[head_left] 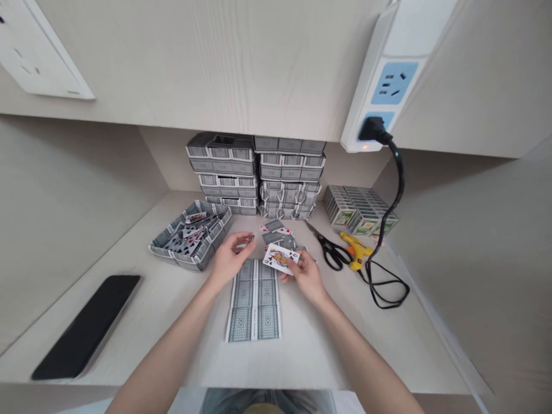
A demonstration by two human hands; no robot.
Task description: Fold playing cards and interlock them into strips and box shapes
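My right hand (305, 273) holds a queen playing card (280, 258) face up between thumb and fingers. To its left, my left hand (233, 256) has its thumb and forefinger brought together over something small and dark that I cannot make out. Below both hands, a panel of cards (254, 305) lies back side up in two columns on the desk. Just beyond the held card is a loose heap of cards (273, 230), some face up. A box made of cards (196, 264), with loose cards inside, stands left of my left hand.
Stacked card boxes (259, 172) stand at the back, with packs (357, 207) to their right. Black scissors (334, 253) and a yellow glue gun (357, 250) with a looping cord lie right. A black phone (88, 328) lies left. A power strip (379, 98) hangs above.
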